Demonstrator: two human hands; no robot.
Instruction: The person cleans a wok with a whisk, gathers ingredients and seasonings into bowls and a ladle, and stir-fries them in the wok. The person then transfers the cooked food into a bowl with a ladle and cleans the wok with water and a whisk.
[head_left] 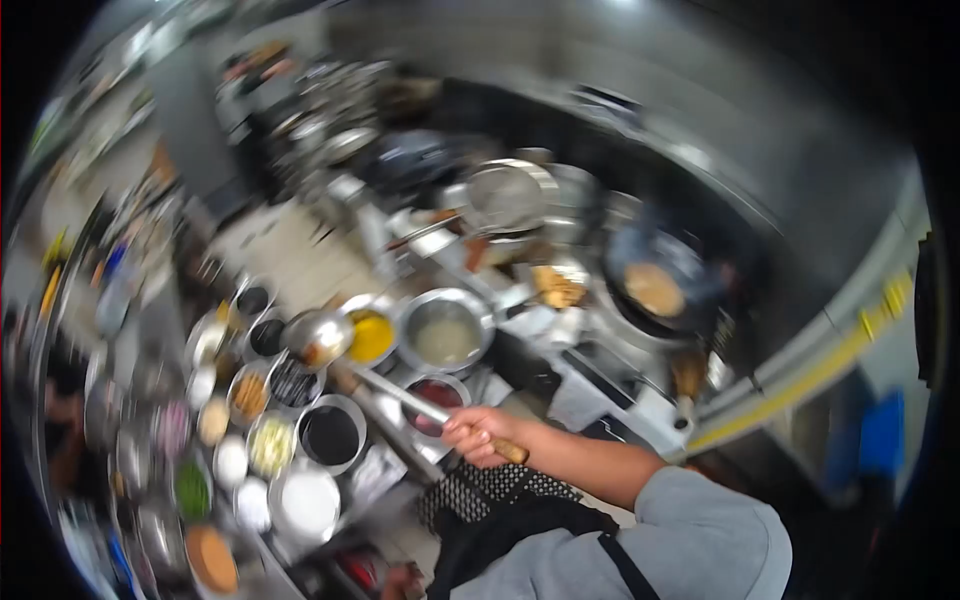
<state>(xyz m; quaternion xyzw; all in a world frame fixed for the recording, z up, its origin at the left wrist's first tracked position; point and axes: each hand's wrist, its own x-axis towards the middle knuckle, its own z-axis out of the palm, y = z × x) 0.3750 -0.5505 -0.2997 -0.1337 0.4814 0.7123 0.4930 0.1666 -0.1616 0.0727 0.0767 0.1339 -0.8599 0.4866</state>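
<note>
My right hand (pixel 478 437) is closed around the wooden handle end of a long metal ladle (pixel 405 398). Its bowl (pixel 320 338) hangs over the containers to the left, near a bowl of yellow liquid (pixel 371 337), with a little reddish-brown food seemingly in it. Beside it are a container of dark strips (pixel 295 382) and a steel pot of cloudy liquid (pixel 445 332). At the bottom edge, what looks like my left hand (pixel 402 580) shows only in part, low by the apron; its fingers are too blurred to read.
Several ingredient containers crowd the left counter, among them white powder (pixel 308 502), chopped greens (pixel 191 488) and dark sauce (pixel 331 436). A wok (pixel 655 285) holding something tan sits on the stove at right. A round strainer (pixel 505 197) rests behind. Much is motion-blurred.
</note>
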